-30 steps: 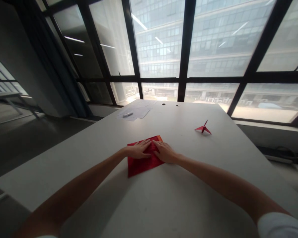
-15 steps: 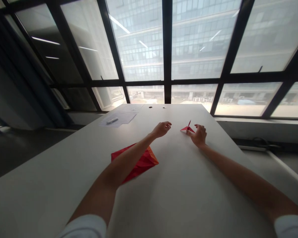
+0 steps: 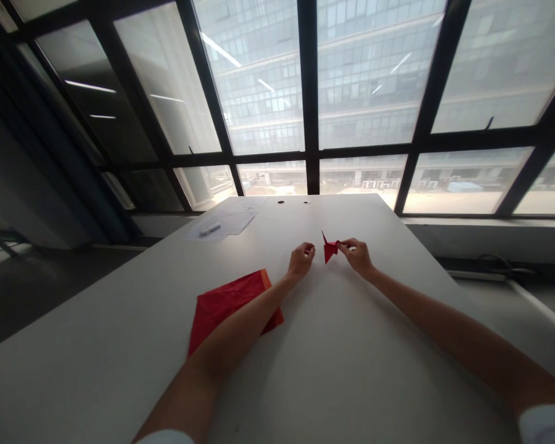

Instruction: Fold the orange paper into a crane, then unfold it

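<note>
A small folded red paper crane [image 3: 330, 250] is up off the white table, one thin point rising and another pointing down. My right hand [image 3: 358, 256] pinches its right side between thumb and fingers. Close by on the left is my left hand [image 3: 301, 259], its fingers loosely curled and a little apart, with nothing visible in them. A short gap separates it from the crane. Under my left forearm lies a red paper sheet or packet [image 3: 231, 299] with an orange edge, partly hidden by the arm.
On the long white table [image 3: 333, 357], paper sheets [image 3: 240, 222] lie at the far left with a white marker-like stick [image 3: 209, 229] on them. Two small round holes sit near the far edge. Large dark-framed windows [image 3: 309, 92] rise beyond the table.
My right hand has moved left and toward me with the red paper crane, which has turned. My left hand has come slightly nearer to me. The red sheet appears shifted left and turned.
</note>
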Demonstrator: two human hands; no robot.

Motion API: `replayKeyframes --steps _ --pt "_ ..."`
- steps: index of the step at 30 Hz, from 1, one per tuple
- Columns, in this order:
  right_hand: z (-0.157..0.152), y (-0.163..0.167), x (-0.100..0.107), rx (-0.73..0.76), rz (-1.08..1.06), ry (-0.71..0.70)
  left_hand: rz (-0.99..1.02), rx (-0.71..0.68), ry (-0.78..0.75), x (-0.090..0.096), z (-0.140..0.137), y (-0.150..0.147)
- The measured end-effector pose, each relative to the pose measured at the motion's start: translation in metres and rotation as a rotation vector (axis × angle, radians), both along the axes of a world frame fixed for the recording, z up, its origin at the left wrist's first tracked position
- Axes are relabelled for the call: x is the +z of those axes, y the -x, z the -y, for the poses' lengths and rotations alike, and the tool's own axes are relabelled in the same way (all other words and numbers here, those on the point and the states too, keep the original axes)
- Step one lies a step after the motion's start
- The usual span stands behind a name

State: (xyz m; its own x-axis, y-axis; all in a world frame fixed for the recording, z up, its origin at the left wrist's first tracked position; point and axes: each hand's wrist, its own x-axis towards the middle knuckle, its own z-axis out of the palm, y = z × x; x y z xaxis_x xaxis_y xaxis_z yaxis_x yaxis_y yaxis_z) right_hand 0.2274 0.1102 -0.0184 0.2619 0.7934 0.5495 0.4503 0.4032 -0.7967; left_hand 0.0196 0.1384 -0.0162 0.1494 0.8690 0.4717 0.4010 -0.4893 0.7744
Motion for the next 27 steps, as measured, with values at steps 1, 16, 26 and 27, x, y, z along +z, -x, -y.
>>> replayKeyframes --steps 1,16,26,27 --pt "0.003 0.006 0.001 0.038 -0.012 -0.004 0.021 -0.01 0.013 0.0 0.002 0.001" --pt "0.034 0.034 -0.002 0.098 -0.144 -0.049 0.315 -0.326 0.142 0.003 0.021 -0.006" --pt "0.04 0.034 -0.003 0.096 -0.067 -0.069 0.287 -0.312 0.112 0.006 0.024 -0.008" --pt "0.04 0.034 -0.003 0.074 -0.059 -0.07 0.292 -0.289 0.107 0.006 0.023 -0.008"
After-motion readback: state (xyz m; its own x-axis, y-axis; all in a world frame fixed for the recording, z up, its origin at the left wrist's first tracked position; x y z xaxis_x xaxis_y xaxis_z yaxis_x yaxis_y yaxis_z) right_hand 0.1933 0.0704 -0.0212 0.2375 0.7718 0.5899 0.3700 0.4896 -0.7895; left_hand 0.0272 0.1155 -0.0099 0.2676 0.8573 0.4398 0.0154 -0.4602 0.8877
